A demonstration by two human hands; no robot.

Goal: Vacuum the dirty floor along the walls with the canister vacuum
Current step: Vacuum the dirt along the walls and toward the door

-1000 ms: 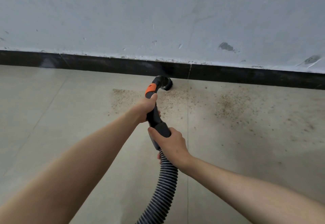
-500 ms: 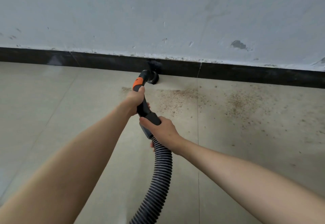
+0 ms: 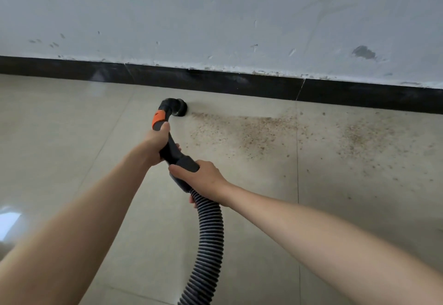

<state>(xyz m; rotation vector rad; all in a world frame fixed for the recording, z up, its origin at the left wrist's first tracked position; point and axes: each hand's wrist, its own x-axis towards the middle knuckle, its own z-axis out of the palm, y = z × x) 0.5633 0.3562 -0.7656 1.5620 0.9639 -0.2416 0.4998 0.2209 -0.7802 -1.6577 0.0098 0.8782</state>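
Where the pale wall (image 3: 215,12) meets its black skirting (image 3: 239,84) at the far side, the beige tiled floor (image 3: 60,137) spreads toward the near edge, with a wide scatter of brown dirt (image 3: 251,129) lying to the right of centre, just short of the skirting. Both forearms reach forward from the near corners and converge on the vacuum. Its ribbed grey hose (image 3: 208,240) climbs from the near edge to a black handle (image 3: 175,153) with an orange collar (image 3: 158,118), which bends over into a round black nozzle (image 3: 178,108) set down on the floor near the skirting, at the left end of the dirt; whether its rim quite touches the tile is hard to judge. Farther along, the left hand (image 3: 155,144) wraps the handle just below the orange collar, fingers curled tight round it and thumb on top. Nearer, the right hand (image 3: 203,177) grips the thick cuff where hose joins handle, fingers closed underneath, thumb lying across the top.
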